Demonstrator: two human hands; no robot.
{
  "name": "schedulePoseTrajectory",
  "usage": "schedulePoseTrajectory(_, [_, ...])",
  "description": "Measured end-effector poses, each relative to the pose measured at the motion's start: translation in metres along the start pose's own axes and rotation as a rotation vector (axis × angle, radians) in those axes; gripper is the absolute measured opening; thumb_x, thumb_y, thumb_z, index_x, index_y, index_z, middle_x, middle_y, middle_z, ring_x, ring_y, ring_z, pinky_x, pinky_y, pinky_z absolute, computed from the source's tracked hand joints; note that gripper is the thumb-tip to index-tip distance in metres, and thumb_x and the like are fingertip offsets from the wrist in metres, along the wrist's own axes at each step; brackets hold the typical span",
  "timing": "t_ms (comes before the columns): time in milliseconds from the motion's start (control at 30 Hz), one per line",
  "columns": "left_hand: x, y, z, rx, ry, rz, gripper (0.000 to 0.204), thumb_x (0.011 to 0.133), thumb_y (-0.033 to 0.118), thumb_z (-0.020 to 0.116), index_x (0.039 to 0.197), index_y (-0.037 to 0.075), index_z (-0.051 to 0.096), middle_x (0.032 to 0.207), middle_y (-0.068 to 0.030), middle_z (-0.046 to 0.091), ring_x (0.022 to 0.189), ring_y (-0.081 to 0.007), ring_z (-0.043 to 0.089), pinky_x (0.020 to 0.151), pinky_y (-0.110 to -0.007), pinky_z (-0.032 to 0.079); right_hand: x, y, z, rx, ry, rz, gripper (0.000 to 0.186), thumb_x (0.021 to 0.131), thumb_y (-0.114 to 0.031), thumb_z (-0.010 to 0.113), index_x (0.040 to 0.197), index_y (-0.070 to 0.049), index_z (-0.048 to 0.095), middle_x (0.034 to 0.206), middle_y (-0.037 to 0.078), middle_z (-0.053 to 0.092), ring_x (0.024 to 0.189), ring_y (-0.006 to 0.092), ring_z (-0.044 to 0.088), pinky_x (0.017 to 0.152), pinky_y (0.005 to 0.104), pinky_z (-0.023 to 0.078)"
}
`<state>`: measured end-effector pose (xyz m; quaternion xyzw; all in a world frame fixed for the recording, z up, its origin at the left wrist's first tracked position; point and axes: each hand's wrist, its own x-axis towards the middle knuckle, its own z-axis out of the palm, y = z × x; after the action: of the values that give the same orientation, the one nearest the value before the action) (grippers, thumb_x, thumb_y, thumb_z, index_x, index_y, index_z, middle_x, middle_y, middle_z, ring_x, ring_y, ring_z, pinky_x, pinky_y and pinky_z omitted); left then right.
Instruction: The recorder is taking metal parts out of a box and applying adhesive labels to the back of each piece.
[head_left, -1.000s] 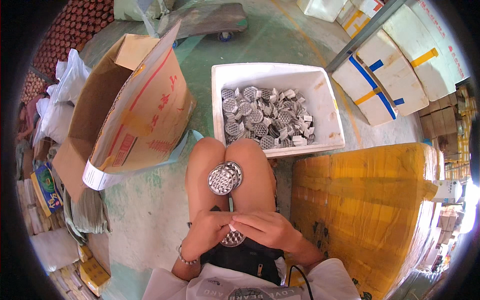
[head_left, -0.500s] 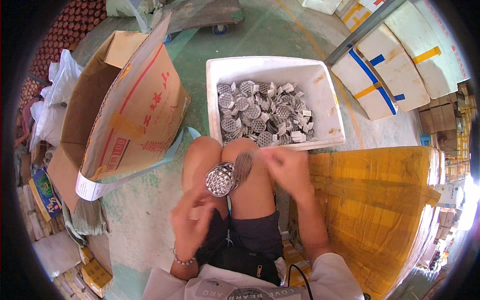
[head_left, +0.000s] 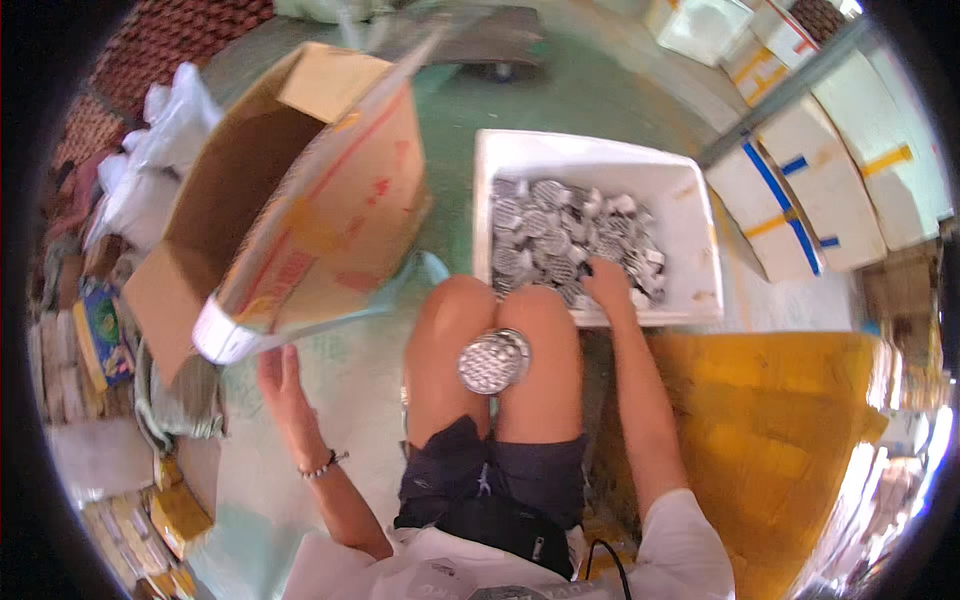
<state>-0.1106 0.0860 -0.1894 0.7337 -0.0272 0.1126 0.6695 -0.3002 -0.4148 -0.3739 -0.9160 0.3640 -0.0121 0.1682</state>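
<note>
A small stack of round, perforated metal discs (head_left: 490,362), like drain covers, rests across my thighs with no hand on it. My right hand (head_left: 608,288) reaches over the near rim into a white foam box (head_left: 684,280). Its fingertips are down among loose metal discs (head_left: 545,232), many with white tags, and blur hides whether they grip one. Off to the left, my left hand (head_left: 286,395) has its fingers stretched out, holding nothing visible, just below the white end of a band (head_left: 225,338) at the large open cardboard box (head_left: 345,200).
A big parcel wrapped in yellow-brown tape (head_left: 760,430) stands close by my right arm. White foam boxes (head_left: 820,190) are stacked at the far right. White bags (head_left: 150,190) lie beyond the cardboard box, and a flat trolley (head_left: 470,35) stands at the back.
My right hand has moved from beside the stack into the foam box. My left hand has left the stack and gone left toward the cardboard box. The view has shifted somewhat.
</note>
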Motion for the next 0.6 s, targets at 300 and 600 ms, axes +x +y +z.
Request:
schedulePoseTrajectory(300, [-0.07, -0.02, -0.002, 0.187, -0.489, -0.156, 0.015, 0.091, 0.007, 0.077, 0.1, -0.005, 0.076, 0.091, -0.0118, 0.079, 0.084, -0.0121, 0.073, 0.075, -0.029, 0.056, -0.11, -0.202, -0.147, 0.668, 0.134, -0.43, 0.017, 0.089, -0.002, 0.071, 0.105, -0.004, 0.075, 0.1, 0.014, 0.075, 0.091, 0.0301, 0.071, 0.085, 0.0385, 0.056])
schedulePoseTrajectory(600, [-0.145, 0.062, -0.011, 0.197, -0.636, 0.131, 0.025, 0.083, 0.001, 0.071, 0.107, -0.004, 0.07, 0.094, -0.0127, 0.074, 0.08, -0.0206, 0.072, 0.071, -0.034, 0.056, -0.203, -0.285, -0.155, 0.759, 0.046, -1.152, 0.03, 0.076, -0.009, 0.077, 0.106, -0.01, 0.076, 0.111, 0.002, 0.07, 0.099, 0.0248, 0.066, 0.081, 0.0356, 0.055])
